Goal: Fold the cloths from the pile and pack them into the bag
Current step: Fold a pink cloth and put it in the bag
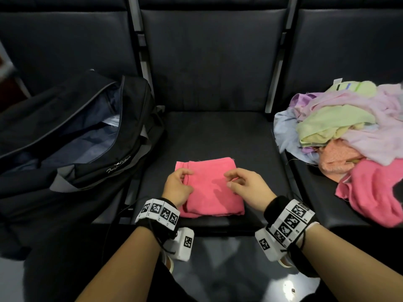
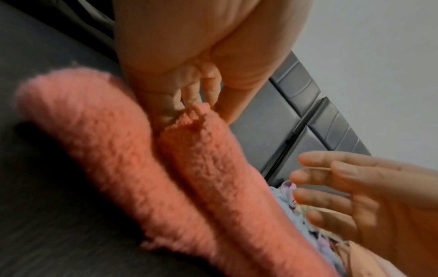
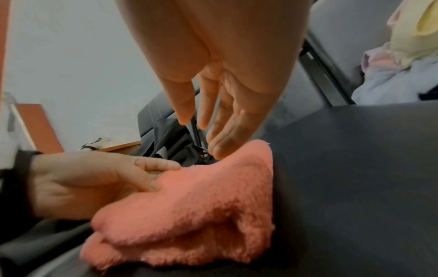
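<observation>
A folded pink cloth lies on the middle seat, near its front edge. My left hand pinches the cloth's left edge; in the left wrist view its curled fingers hold the cloth's hem. My right hand hovers just above the cloth's right side with relaxed fingers and holds nothing. In the right wrist view its fingertips hang over the pink cloth. The black bag lies unzipped on the left seat. The pile of cloths sits on the right seat.
Metal armrest posts separate the seats. Another pink cloth hangs at the front of the pile. The dark seat backs rise behind. The glossy floor shows below my forearms.
</observation>
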Demonstrator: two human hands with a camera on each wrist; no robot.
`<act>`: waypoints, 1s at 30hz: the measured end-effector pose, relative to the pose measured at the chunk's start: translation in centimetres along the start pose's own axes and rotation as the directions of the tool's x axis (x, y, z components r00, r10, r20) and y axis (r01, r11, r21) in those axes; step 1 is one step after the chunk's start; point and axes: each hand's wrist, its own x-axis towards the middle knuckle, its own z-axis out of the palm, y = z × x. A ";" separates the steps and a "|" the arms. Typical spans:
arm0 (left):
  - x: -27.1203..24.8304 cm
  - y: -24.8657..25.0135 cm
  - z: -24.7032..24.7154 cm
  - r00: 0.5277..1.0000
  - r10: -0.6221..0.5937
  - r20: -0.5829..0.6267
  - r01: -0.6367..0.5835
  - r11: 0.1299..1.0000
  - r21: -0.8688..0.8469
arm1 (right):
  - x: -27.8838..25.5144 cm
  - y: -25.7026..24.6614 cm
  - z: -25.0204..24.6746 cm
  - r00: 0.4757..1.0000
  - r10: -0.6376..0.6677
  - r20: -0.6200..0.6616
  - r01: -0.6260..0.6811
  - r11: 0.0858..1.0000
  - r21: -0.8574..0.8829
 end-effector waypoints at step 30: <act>-0.6 -1.2 -2.8 0.979 0.110 -0.173 -0.012 0.873 0.488 | -2.3 1.3 3.1 0.924 -0.189 0.333 0.372 0.654 -0.659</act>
